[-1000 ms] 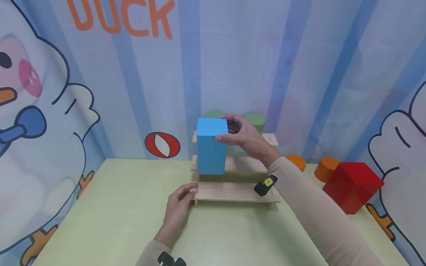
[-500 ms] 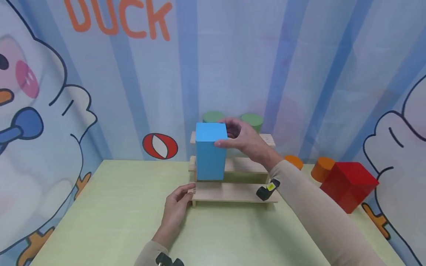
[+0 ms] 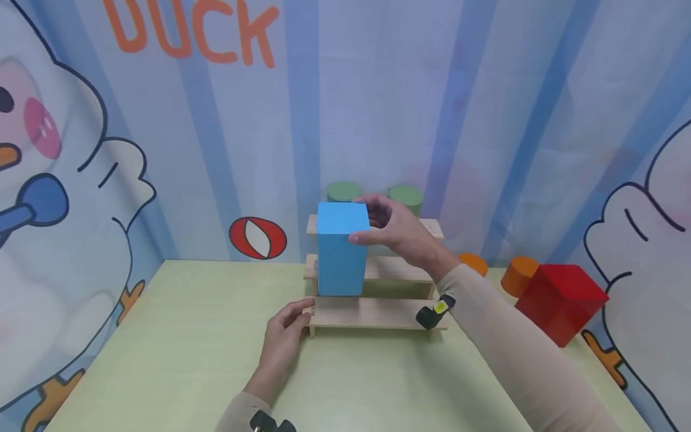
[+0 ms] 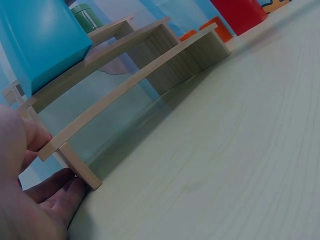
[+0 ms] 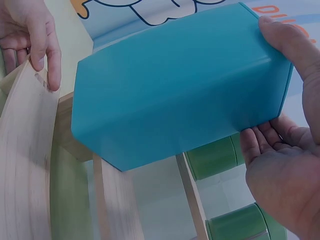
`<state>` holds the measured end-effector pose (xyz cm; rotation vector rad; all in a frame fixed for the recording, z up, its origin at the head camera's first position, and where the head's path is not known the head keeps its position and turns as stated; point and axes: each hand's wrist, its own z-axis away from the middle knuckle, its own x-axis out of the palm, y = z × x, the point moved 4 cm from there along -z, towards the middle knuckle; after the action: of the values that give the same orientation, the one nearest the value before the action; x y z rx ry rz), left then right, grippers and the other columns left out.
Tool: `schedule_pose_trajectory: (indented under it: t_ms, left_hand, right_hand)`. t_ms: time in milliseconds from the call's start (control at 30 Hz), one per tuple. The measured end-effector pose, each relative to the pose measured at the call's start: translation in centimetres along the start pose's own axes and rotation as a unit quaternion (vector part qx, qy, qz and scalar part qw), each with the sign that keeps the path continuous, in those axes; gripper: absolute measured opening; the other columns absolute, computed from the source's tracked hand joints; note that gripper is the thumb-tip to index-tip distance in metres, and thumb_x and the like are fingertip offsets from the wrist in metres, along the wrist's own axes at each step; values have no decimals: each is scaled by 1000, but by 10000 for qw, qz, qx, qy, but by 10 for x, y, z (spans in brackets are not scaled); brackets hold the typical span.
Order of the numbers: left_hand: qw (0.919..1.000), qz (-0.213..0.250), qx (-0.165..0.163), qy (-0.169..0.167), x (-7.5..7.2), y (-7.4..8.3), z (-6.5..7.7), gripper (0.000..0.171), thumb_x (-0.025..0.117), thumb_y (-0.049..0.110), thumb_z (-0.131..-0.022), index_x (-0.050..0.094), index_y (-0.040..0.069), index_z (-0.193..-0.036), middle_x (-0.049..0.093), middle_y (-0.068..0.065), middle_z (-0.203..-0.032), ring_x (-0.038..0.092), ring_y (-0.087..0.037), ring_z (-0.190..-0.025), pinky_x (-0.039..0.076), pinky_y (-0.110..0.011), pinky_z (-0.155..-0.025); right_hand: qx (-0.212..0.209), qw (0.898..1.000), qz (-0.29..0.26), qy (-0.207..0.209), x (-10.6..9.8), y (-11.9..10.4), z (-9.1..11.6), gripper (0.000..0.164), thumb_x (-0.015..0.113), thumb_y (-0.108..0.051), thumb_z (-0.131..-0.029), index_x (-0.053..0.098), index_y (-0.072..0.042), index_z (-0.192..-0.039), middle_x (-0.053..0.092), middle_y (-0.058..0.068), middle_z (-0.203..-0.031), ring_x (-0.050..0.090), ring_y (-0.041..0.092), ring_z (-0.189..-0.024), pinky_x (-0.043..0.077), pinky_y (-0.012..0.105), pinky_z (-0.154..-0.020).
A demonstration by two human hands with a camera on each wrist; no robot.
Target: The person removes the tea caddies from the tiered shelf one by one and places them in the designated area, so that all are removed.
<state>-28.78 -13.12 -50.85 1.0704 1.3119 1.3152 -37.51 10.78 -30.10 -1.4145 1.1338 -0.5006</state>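
Blue block (image 3: 341, 258) is over the left part of the wooden rack (image 3: 396, 270), its upper end pinched by my right hand's (image 3: 402, 231) fingers; my left hand (image 3: 283, 336) grips the lowest shelf's (image 3: 372, 312) left end.

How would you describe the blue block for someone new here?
On the pale table stands a three-tier wooden shelf. In front of its left half in the head view, the right hand grips the blue block, a smooth box taller than it is wide. No other block is blue: the red block sits off to the right, and the green cylinders behind have round tops.
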Motion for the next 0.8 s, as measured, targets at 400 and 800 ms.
schedule_pose_trajectory:
  t_ms: [400,800]
  left_hand:
    - [10000,73,-12,-63,0,0,0,32,60,13,-114,76,14,-142,62,-11,-159,47,-38,-157,55,-51,-121]
    - [10000,20,22,-91,-2,-1,-2,33,61,12,-113,75,12,-142,60,-13,-162,47,-37,-158,54,-50,-122]
  right_hand:
    - [7,9999,-97,-36,-9,-2,17,71,93,-16,-91,58,-13,-153,67,9,-148,63,28,-140,60,38,-113]
    - [240,9985,482,69,-60,-15,64,68,87,-13,-97,56,-11,-158,64,14,-147,64,33,-129,62,32,-103]
